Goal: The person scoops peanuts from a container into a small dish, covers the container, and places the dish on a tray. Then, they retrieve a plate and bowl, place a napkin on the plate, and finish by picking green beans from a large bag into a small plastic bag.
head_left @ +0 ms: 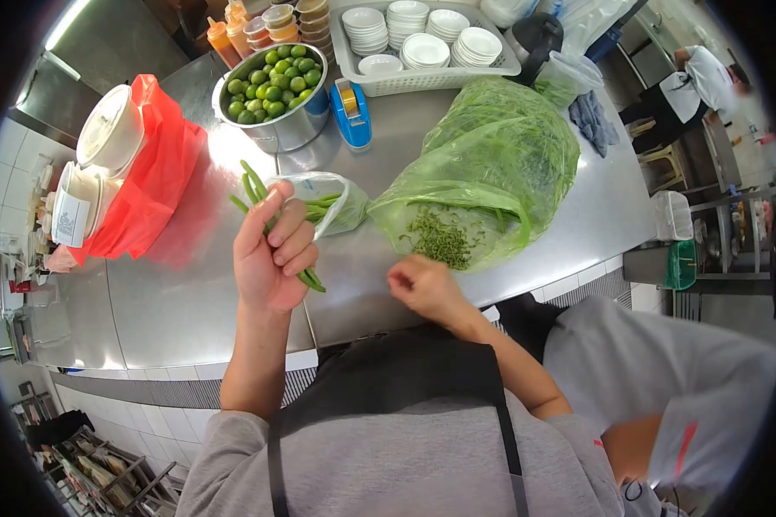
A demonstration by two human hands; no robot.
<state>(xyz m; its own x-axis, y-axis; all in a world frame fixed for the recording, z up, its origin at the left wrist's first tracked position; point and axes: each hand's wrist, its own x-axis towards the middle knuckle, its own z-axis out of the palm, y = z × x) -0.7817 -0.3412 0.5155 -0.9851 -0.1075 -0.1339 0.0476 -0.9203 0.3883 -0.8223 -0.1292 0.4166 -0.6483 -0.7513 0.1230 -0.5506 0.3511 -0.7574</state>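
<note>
Beans are gripped in the curled left hand, above the near edge of the worktop. They are judged light, firm and easily snapped; hold is best taken at mid-length. The right hand is loosely curled beside green scraps; its contents cannot be told. Rightward access is obstructed by a green bag; a lime pot and dish basket are placed toward the far edge.

On the steel surface before me I see a metal pot of green limes, a blue tape dispenser just beside it, a pale basket of stacked white bowls, and, leftward, white tubs against a red bag.
</note>
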